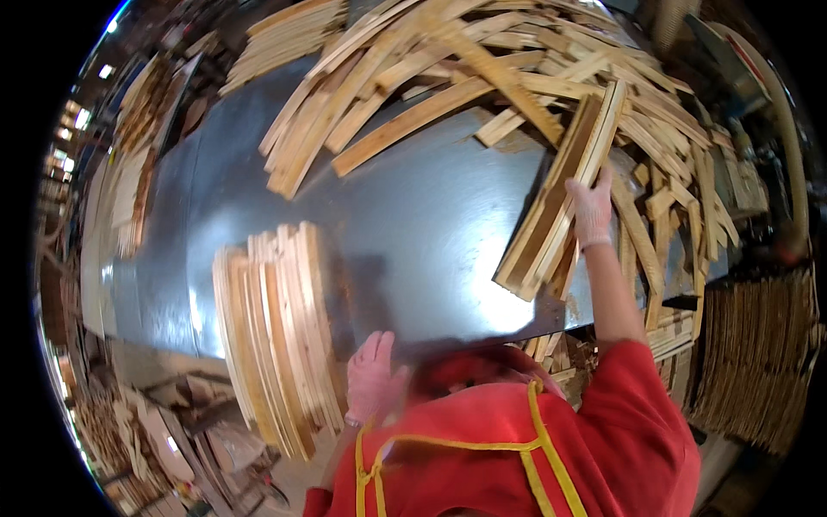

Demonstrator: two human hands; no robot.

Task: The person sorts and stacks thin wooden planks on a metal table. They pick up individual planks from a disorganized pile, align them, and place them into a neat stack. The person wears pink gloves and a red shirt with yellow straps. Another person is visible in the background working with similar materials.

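Observation:
My right hand (593, 211), in a pale pinkish glove, reaches out to the right and grips some long wooden strips (564, 202) by their right side. The strips slant across the dark tabletop, their near ends toward me; one face is darker brown. Most of my right fingertips are hidden by the wood. My left hand (374, 377), gloved alike, is at the table's near edge with its fingers stretched out and nothing in it. Just left of it lies a neat stack of pale wooden strips (276, 336), side by side, jutting over the near edge.
A loose heap of wooden strips (482, 60) covers the table's far side and runs down its right end. The dark, shiny tabletop (413, 224) shows in the middle. Another stack (284, 39) lies at the far left. Piled boards (749, 362) stand at the right.

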